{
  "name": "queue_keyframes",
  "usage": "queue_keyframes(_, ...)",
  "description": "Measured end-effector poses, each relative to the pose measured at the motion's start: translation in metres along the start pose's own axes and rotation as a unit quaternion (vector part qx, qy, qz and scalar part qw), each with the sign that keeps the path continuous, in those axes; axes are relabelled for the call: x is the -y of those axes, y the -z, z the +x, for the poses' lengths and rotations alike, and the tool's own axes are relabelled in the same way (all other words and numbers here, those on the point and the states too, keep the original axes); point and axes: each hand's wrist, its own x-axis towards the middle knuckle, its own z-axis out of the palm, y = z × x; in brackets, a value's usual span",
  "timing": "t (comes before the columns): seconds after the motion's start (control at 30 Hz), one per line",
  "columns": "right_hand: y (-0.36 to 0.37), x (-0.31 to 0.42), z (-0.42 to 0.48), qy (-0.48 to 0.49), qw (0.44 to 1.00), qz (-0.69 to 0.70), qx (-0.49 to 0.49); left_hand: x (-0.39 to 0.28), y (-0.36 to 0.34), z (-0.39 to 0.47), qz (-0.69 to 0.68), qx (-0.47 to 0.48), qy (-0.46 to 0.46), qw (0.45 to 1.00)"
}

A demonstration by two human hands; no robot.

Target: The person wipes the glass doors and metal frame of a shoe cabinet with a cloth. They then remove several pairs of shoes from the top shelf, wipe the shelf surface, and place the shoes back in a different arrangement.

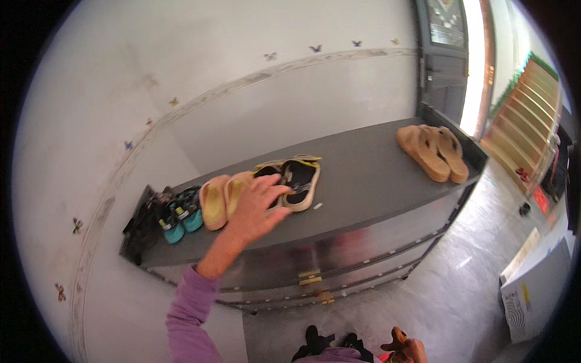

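Note:
My left hand (258,206) reaches over the grey top of a low cabinet (358,190), fingers spread, holding nothing. Beneath and beside it stand black-lined shoes with pale soles (302,181), partly hidden by the fingers. Left of them are pink slippers with yellowish insoles (213,204), then small teal and black sandals (190,220) and a dark item at the cabinet's left end. Tan slippers (431,154) rest at its right end. Low at the bottom edge, my right hand (414,350) is shut on a brown shoe (398,338); a red thing shows under it.
A white wall with butterfly stickers (272,100) runs behind the cabinet. A grey door (442,68) and stairs (526,109) are at the upper right. A grey-white box (531,295) stands on the floor at right. My dark shoes (313,338) show at the bottom.

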Motion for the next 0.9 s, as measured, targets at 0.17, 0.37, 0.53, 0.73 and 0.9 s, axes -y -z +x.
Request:
queue_keyframes(0.17, -0.014, 0.008, 0.016, -0.034, 0.996, -0.070, 0.034, -0.122, 0.035, -0.037, -0.553, 0.021, 0.012, 0.833)
queue_keyframes(0.37, -0.024, 0.005, 0.041, -0.062, 0.967, -0.244, 0.037, -0.220, 0.006, -0.060, -0.917, -0.103, -0.239, 0.303)
queue_keyframes(0.53, -0.002, 0.000, 0.053, -0.041, 0.895, -0.443, -0.007, -0.204, 0.006, -0.047, -0.866, -0.059, -0.381, 0.320)
queue_keyframes(0.73, 0.023, -0.016, 0.063, -0.050, 0.778, -0.624, -0.049, -0.192, 0.027, -0.050, -0.881, -0.035, -0.307, 0.358)
queue_keyframes(0.9, 0.041, -0.035, 0.063, -0.076, 0.720, -0.686, -0.075, -0.189, 0.008, -0.041, -0.873, -0.085, -0.337, 0.343)
